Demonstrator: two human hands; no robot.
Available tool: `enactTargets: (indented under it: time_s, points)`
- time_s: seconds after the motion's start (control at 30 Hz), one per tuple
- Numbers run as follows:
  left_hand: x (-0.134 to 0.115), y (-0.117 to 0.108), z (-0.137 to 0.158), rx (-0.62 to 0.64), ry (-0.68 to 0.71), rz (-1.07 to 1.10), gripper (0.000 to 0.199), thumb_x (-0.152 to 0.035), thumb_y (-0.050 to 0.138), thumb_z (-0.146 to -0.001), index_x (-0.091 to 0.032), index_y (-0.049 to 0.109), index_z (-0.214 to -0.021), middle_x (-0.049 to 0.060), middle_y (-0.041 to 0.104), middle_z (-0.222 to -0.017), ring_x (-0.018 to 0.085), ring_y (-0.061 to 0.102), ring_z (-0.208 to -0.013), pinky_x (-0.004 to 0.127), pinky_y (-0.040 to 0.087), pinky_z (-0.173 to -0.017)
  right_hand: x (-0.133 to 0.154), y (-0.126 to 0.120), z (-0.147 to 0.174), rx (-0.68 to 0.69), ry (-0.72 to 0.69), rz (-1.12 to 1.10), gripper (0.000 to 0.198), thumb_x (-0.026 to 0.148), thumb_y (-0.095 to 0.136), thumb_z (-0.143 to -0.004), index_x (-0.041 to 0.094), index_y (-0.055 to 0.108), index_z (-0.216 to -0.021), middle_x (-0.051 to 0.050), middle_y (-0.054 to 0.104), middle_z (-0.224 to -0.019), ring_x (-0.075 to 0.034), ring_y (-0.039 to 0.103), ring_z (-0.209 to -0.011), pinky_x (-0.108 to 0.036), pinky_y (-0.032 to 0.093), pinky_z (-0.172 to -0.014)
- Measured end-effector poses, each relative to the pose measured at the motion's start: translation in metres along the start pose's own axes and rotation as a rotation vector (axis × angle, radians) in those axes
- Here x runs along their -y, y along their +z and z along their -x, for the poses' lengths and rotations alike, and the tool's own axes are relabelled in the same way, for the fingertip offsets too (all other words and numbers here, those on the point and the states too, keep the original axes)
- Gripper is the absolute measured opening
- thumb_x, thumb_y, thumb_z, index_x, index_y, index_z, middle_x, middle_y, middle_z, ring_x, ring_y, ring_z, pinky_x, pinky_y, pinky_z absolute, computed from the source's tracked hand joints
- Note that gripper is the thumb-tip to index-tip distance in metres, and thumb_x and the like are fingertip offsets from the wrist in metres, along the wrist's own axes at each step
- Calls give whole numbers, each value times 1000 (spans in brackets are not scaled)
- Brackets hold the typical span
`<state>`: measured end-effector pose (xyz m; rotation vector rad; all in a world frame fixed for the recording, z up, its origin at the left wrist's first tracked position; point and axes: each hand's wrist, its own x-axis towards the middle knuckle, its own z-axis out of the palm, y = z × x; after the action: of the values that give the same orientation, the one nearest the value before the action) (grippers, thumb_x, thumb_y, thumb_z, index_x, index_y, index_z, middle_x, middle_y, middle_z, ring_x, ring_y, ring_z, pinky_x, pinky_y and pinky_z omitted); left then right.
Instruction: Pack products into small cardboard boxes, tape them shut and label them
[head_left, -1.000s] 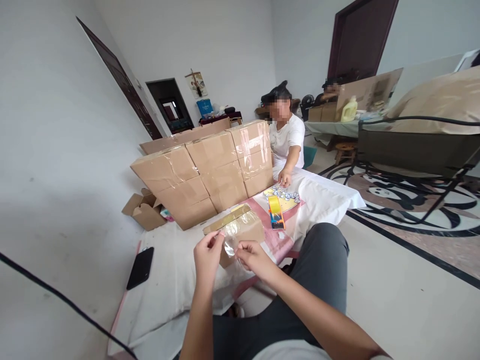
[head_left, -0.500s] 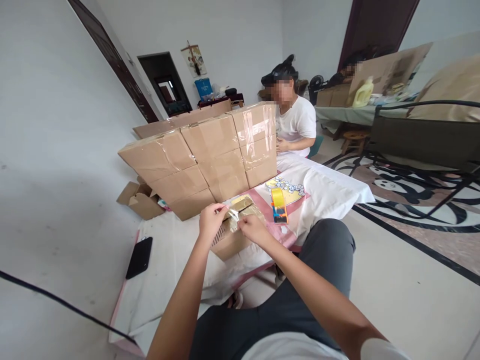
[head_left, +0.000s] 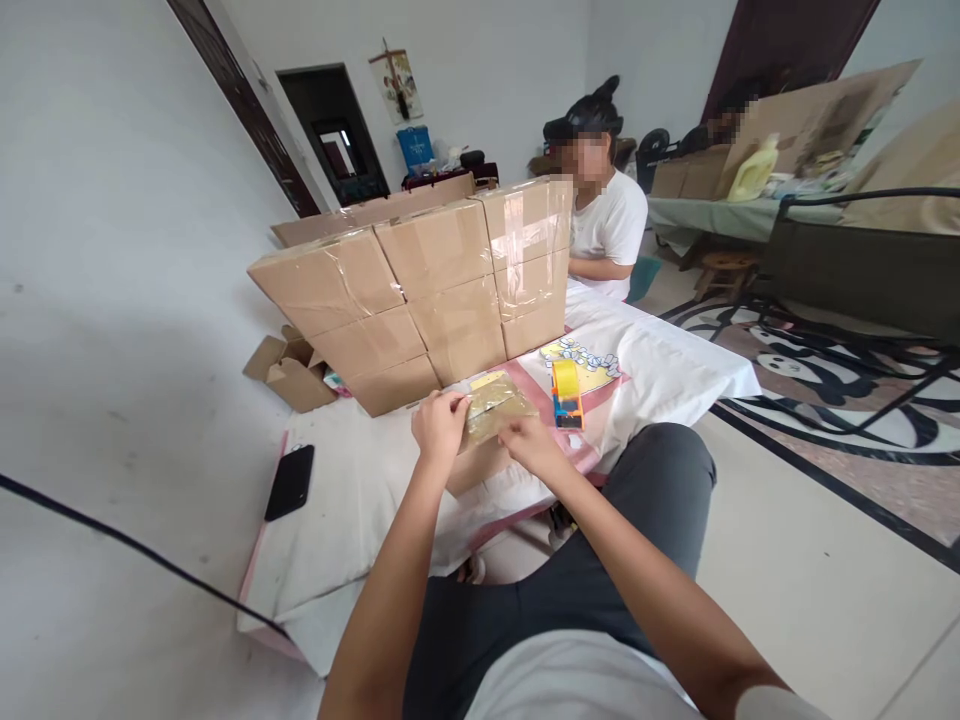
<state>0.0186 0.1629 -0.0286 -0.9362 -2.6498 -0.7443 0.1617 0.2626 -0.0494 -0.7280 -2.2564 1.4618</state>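
Note:
In front of me on the cloth lies a small cardboard box [head_left: 477,470], its top covered with shiny clear packing tape [head_left: 489,425]. My left hand [head_left: 439,425] pinches at the left edge of the tape, fingers closed. At the right side of the box, my right hand [head_left: 534,446] is also closed, its fingertips on the tape over the top. A tape dispenser [head_left: 567,398] with a yellow roll and a blue and orange frame rests on the table just right of the box.
A wall of stacked, taped cardboard boxes [head_left: 420,300] stands behind the small box. An open carton [head_left: 289,372] and a black phone [head_left: 290,482] are on the left. Across the table [head_left: 667,350] sits a person in a white shirt [head_left: 616,225].
The tape strip held up between my hands is now down on the box top. My right hand has moved toward the box's right side. The view has shifted slightly.

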Motion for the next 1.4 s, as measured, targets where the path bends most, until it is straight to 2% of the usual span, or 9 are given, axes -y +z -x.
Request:
enactTargets:
  time_s: [0.17,0.3,0.43,0.6,0.73,0.83,0.97,1.13,1.4]
  points:
    - [-3,-18,6,-57,56,-77,38,-40,51,-95,-19,63,-125,13,71,-114,31,63,-111,43,46,-91,-26,-27,27,-134,-18,42,21,34,49,-79,20,59,-66,1,57,-57,-15,52,-56,-26,33,-55]
    - [2,-31,33,75,350,-83,43,-47,55,-94,-29,60,-133,6,63,-141,27,56,-130,43,42,-106,-54,-62,40,-238,-17,103,25,39,47,-80,20,57,-66,0,56,-56,-16,52,-54,-27,34,-54]
    - [16,-22,60,200,554,-105,55,-38,60,-93,-30,49,-147,3,53,-153,25,48,-142,44,37,-114,-77,-94,33,-338,-9,195,24,37,48,-80,21,55,-64,0,56,-55,-17,52,-54,-28,34,-56]
    - [49,-14,65,109,623,-184,46,-33,49,-101,-28,50,-146,3,59,-146,25,54,-137,42,42,-107,-85,-132,-27,-451,-1,279,14,31,54,-81,20,63,-79,-4,70,-77,-20,65,-74,-28,43,-66]
    - [77,-15,67,-53,740,-268,48,-31,56,-99,-25,51,-146,4,67,-138,25,60,-130,39,44,-103,-92,-173,-106,-549,80,357,22,21,52,-83,16,68,-96,-12,75,-99,-24,67,-93,-30,47,-78]
    - [90,-16,70,-140,739,-245,52,-27,66,-93,-24,53,-143,7,71,-130,26,65,-120,39,47,-101,-108,-192,-160,-524,145,413,25,15,50,-84,15,72,-94,-14,76,-101,-25,67,-94,-30,46,-79]
    - [96,-18,68,-216,653,-183,54,-18,75,-85,-26,60,-136,10,71,-117,25,69,-104,38,51,-93,-140,-187,-199,-426,201,467,25,19,52,-87,17,76,-90,-11,77,-99,-23,67,-92,-27,45,-77]
    - [94,-14,61,-200,649,-223,60,-19,79,-82,-28,59,-138,9,72,-116,25,69,-100,37,50,-88,-164,-168,-208,-362,267,560,28,39,60,-87,18,77,-79,-11,77,-87,-25,67,-89,-29,44,-76]
    - [99,-10,67,-259,610,-295,69,-24,81,-80,-33,54,-144,6,74,-116,23,71,-97,34,50,-87,-155,-165,-206,-417,233,644,25,24,52,-89,21,77,-90,-10,77,-102,-28,64,-105,-38,42,-92]
